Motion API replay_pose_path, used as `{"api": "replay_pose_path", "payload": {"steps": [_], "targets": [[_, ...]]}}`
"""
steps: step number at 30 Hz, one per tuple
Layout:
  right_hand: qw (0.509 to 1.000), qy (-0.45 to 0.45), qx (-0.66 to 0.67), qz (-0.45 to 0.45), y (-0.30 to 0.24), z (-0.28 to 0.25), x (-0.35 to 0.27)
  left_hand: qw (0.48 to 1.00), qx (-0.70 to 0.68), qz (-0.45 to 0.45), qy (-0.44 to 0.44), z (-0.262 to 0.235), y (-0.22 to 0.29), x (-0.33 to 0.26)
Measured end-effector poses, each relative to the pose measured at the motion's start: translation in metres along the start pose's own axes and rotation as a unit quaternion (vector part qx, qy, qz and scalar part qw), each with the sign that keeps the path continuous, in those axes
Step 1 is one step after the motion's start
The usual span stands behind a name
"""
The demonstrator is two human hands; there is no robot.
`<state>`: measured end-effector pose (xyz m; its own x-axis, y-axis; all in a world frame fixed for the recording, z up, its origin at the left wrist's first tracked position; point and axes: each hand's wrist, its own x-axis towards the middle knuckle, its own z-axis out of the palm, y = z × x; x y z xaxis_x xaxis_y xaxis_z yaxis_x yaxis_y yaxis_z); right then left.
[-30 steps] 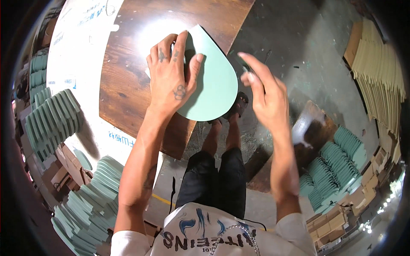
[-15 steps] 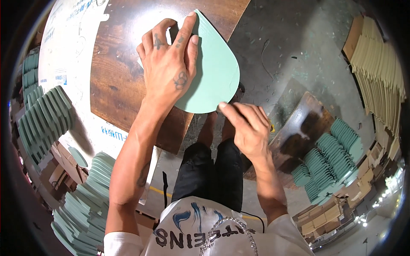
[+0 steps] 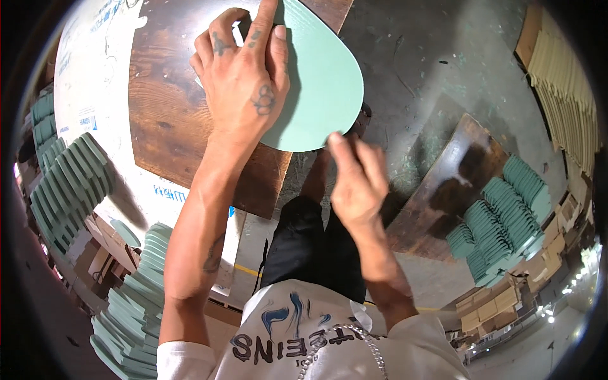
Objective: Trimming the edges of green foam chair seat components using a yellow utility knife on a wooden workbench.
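A smooth pale green panel (image 3: 323, 82), rounded at its near end, lies on a dark brown wooden board (image 3: 168, 114) and overhangs the board's right side. Flat across the panel's left part is my left hand (image 3: 244, 82), fingers spread and the index finger stretched toward the far end. My right hand (image 3: 358, 180) is closed at the panel's near right rim, thumb along the edge. Motion smears its fingers, and whatever they may hold is hidden.
Stacks of similar green pieces (image 3: 73, 183) stand at the left, with another tall stack (image 3: 133, 304) nearer me. More green stacks (image 3: 503, 212) rest on a low wooden board (image 3: 437, 183) at the right. Yellowish sheets (image 3: 563, 82) are piled far right. Scraps litter the grey floor.
My right hand has turned more upright and shifted slightly up, still at the panel's near right rim. My left hand stays pressed on the panel. The whole view has tilted a little.
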<state>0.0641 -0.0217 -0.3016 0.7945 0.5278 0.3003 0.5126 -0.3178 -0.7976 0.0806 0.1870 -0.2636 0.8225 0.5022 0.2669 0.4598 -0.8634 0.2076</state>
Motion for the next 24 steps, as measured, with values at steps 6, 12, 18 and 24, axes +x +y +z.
{"api": "replay_pose_path", "payload": {"steps": [6,12,18,24], "targets": [[0.998,0.052,-0.006,0.042,-0.017,0.007,-0.003,1.000,0.004,-0.010,-0.003,-0.002,-0.002,-0.002],[0.998,-0.028,-0.050,0.027,-0.036,0.020,-0.020,1.000,-0.026,-0.015,0.004,-0.001,-0.005,-0.003],[0.997,-0.054,0.007,-0.057,-0.022,-0.019,0.027,0.998,-0.057,-0.008,0.026,0.000,-0.009,-0.003],[0.904,-0.226,-0.184,-0.314,0.025,-0.045,0.193,0.998,-0.048,-0.012,0.034,0.002,-0.009,-0.002]]}}
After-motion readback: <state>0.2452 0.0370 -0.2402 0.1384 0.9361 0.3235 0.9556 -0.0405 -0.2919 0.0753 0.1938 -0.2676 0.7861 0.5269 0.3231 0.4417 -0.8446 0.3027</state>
